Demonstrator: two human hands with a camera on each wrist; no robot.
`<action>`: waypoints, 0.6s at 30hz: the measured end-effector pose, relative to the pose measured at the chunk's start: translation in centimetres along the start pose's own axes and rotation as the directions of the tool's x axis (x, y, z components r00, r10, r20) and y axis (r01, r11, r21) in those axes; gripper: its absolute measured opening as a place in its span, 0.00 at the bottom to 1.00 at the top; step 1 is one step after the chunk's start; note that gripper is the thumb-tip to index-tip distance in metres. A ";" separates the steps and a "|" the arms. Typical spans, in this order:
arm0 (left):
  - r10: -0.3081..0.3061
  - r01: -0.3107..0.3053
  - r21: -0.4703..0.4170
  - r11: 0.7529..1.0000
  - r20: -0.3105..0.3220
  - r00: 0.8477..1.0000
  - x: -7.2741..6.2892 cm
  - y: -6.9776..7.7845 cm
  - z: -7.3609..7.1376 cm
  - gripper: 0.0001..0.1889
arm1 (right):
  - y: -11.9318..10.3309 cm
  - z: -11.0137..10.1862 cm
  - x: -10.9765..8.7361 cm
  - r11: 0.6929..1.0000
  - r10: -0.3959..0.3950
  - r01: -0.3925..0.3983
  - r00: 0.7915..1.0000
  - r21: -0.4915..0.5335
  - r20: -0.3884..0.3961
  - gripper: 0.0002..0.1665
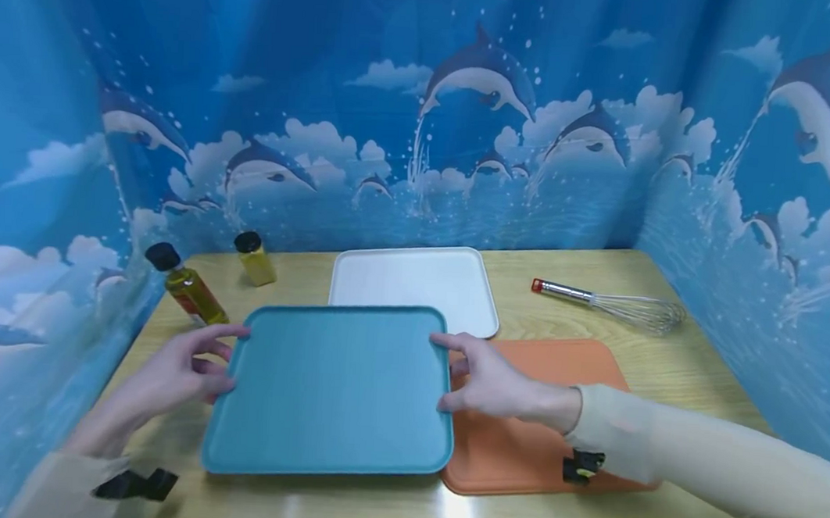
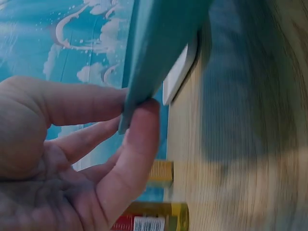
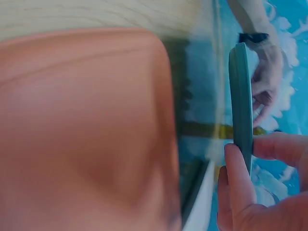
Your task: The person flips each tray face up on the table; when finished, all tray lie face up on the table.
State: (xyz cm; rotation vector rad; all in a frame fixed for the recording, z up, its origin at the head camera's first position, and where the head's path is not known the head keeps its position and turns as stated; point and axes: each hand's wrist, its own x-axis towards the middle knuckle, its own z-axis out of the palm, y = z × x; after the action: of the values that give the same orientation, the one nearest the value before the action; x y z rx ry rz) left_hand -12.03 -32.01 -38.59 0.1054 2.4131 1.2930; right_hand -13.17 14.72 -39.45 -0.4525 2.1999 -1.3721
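A teal rectangular tray (image 1: 337,392) is held up off the table between both hands. My left hand (image 1: 187,368) pinches its left edge; in the left wrist view the thumb and a finger grip the rim of the tray (image 2: 159,53) from its two sides. My right hand (image 1: 489,379) pinches the right edge. In the right wrist view the tray (image 3: 241,106) shows edge-on between fingers and thumb, apart from the surface below. Under its right side lies an orange tray (image 1: 532,445), partly covered by my right hand and arm. Behind, a white tray (image 1: 414,278) is partly hidden by the teal one.
At the back left stand an oil bottle (image 1: 195,290) with a black cap and a small yellow jar (image 1: 256,260) with a black lid. A metal whisk (image 1: 606,302) with a red-tipped handle lies at the back right. Dolphin-printed curtains (image 1: 394,117) enclose the wooden table (image 1: 289,510).
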 end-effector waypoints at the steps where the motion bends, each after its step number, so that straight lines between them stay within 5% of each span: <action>1: -0.011 0.011 0.003 1.000 0.013 1.000 -0.2 -0.2 -0.2 0.44 | 0.1 0.4 0.2 1.000 0.000 0.000 1.000 -0.001 0.016 0.60; 18: -0.204 0.203 0.018 0.979 0.073 0.976 -2.0 -3.9 -1.3 0.41 | -0.6 4.4 2.9 0.971 0.025 0.019 0.983 -0.239 0.180 0.66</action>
State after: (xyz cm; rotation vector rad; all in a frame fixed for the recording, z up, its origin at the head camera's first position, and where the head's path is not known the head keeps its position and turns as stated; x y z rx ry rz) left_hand -10.25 -35.73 -40.46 -0.0873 2.2999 1.1639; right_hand -12.96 9.70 -41.23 -0.6355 2.2204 -1.0211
